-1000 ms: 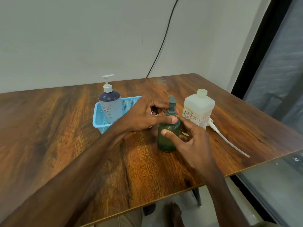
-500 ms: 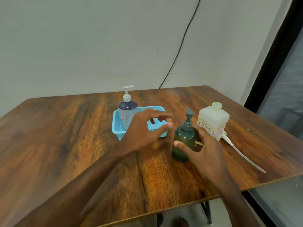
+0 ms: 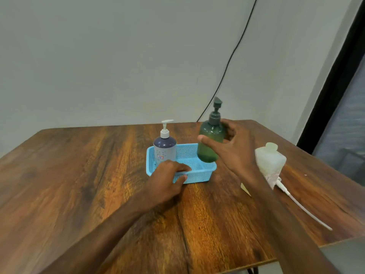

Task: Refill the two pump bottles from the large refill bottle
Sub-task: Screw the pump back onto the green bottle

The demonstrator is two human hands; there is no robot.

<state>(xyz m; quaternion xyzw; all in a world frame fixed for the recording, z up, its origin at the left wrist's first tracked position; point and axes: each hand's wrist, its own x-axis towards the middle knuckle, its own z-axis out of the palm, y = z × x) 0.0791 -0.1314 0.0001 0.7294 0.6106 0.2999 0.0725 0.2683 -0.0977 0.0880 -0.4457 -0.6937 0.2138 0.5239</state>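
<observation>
My right hand (image 3: 233,147) grips the green pump bottle (image 3: 210,143) round its body and holds it in the air above the right end of the blue basket (image 3: 197,175). The bottle's dark pump is on top. A blue-grey pump bottle (image 3: 164,147) with a white pump stands upright in the basket's left end. My left hand (image 3: 167,178) holds the basket's near rim, fingers inside and thumb on the outer wall. The large white refill bottle (image 3: 270,161) stands on the table to the right, partly behind my right forearm.
A white pump tube (image 3: 302,206) lies on the wooden table (image 3: 79,184) by the refill bottle, pointing toward the right edge. A small pale scrap (image 3: 245,188) lies beside my right forearm. A black cable runs down the wall behind. A dark window frame stands at the right.
My right hand has lifted the green bottle off the table and carried it over the basket. My left hand let go of the bottle's pump and dropped to the basket's near rim.
</observation>
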